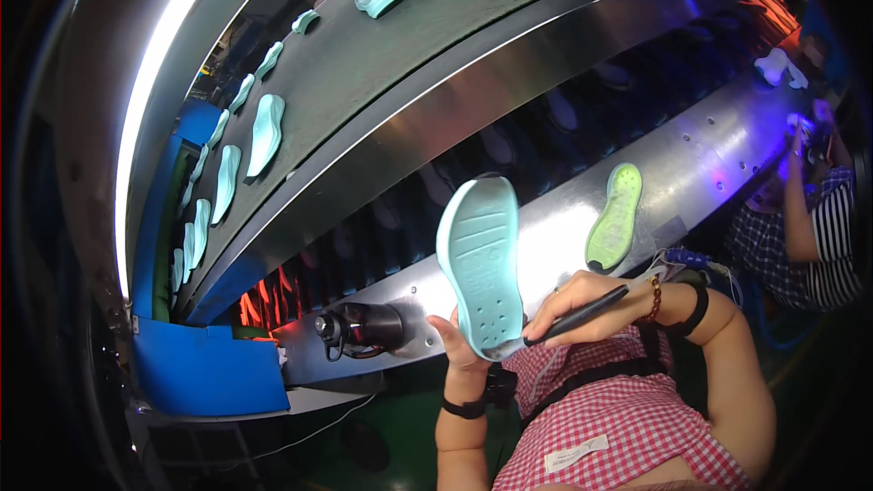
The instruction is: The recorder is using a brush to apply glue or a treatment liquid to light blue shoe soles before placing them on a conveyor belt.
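Note:
A light blue shoe midsole (485,255) is held up in front of me, its grooved, hollowed face toward me and its rounded toe end pointing away. My left hand (459,345) is closed on its near end from the left, with the thumb at the edge and the other fingers hidden behind it. My right hand (591,303) grips a brush (582,314) with a black handle. The brush tip touches the near end of the midsole, below several small holes. Just beyond my right hand, a yellow-green sole piece (617,218) lies on the metal ledge.
The metal ledge (691,159) runs alongside a dark, red-lit conveyor carrying several soles. A black bottle (364,329) lies on the ledge at left. More light blue midsoles (265,136) sit on the upper belt (364,64). Another person (800,209) works at far right.

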The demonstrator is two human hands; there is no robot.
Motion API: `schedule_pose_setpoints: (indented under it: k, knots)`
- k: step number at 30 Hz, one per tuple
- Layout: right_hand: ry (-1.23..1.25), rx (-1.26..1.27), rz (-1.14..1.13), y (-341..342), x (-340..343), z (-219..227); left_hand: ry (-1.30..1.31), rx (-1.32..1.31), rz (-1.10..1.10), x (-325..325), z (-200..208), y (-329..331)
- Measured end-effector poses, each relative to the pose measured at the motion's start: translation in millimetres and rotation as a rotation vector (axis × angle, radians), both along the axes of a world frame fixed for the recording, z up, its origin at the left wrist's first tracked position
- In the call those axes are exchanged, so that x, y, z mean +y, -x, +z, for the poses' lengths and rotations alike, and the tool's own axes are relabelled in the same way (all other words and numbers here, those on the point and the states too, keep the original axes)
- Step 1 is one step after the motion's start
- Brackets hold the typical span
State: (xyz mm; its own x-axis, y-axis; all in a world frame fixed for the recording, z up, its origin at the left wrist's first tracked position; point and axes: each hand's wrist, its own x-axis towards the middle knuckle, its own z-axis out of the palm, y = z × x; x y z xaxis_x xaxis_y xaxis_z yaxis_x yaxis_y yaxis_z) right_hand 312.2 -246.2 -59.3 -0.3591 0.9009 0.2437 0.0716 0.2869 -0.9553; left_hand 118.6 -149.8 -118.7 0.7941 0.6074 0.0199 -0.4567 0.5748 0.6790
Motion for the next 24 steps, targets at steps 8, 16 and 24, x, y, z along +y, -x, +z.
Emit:
schedule_pose_setpoints:
  k: [8, 16, 24]
  knots:
    - [-0.019, -0.098, 0.238, -16.1, 11.0, 11.2, -0.120, 0.314, -0.310, 2.4, 27.3, -3.7]
    - [-0.012, -0.154, 0.310, -40.4, 16.4, 23.7, 0.096, 0.529, -0.435, -4.1, 38.0, -4.9]
    - [-0.097, -0.211, 0.280, -55.9, 13.4, 33.0, 0.115, 0.540, -0.436, -9.1, 34.0, 2.7]
